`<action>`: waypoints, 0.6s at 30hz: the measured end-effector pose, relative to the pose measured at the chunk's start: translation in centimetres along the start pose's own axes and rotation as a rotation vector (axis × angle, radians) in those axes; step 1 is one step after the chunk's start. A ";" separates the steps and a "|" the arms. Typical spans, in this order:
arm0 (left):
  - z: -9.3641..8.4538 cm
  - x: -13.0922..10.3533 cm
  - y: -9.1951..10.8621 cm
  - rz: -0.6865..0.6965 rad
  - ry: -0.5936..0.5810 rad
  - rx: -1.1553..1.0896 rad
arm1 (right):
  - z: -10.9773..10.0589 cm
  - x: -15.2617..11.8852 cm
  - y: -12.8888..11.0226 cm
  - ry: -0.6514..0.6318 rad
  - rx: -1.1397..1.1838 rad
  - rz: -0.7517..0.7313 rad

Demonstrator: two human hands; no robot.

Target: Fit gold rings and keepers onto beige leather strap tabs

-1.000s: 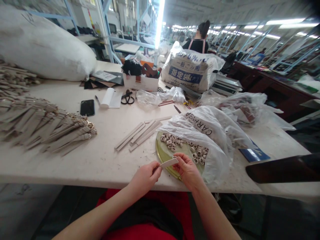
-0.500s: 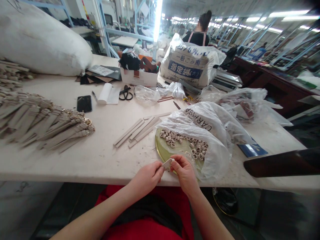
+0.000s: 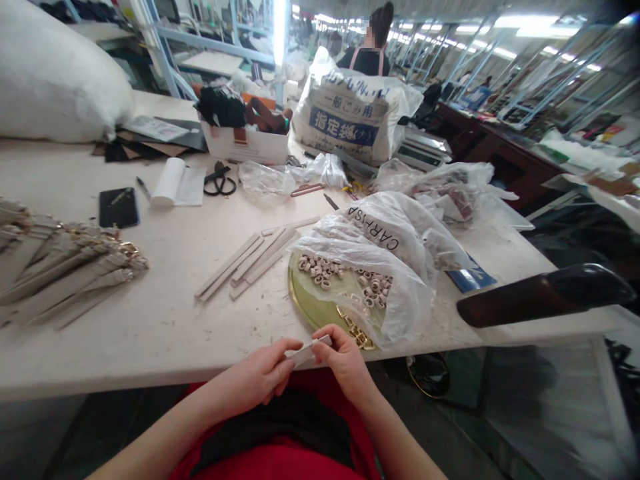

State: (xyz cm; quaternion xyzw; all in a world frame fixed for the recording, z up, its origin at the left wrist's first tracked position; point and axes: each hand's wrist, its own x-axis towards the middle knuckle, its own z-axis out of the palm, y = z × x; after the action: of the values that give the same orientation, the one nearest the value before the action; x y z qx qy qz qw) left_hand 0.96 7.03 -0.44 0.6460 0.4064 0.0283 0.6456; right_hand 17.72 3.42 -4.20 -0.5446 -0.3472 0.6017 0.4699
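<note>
Head view, looking down over the near edge of a work table (image 3: 165, 333). Both hands are drawn together just off that edge, above the person's lap: the left hand (image 3: 260, 377) and the right hand (image 3: 345, 360) each pinch one end of a single pale strap piece (image 3: 311, 349), which spans the small gap between them, apparently so that both ends stay controlled. Just beyond the right hand lies a round yellow-green tray (image 3: 310, 303), close enough for easy reach; it carries many small beige loops (image 3: 345, 277) (too many and too small to count) and a few gold buckles (image 3: 356, 331). One clear plastic bag (image 3: 400, 247) overlaps its far side. About five flat strips (image 3: 250, 261) lie left of the tray. A large heap of finished straps (image 3: 65, 273) rests well apart, far left.
</note>
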 end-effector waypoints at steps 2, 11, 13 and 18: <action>0.2 0.1 -0.1 0.026 0.090 -0.059 | 0.3 0.0 0.2 -0.055 0.016 0.001; -0.5 0.9 0.5 0.141 0.202 0.099 | -7.2 -0.1 -0.5 0.351 -1.007 -0.503; -0.4 1.8 0.9 0.165 0.209 0.229 | -9.5 0.5 -1.3 0.407 -1.241 -0.579; 0.6 5.9 2.5 0.273 0.268 0.607 | -11.7 1.3 -2.3 0.372 -1.498 -0.608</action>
State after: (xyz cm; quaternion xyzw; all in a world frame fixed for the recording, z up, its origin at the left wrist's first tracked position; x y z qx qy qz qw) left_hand 6.45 10.24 -1.31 0.8472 0.3872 0.0766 0.3557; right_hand 29.66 4.30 -4.42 -0.6864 -0.7047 -0.0423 0.1747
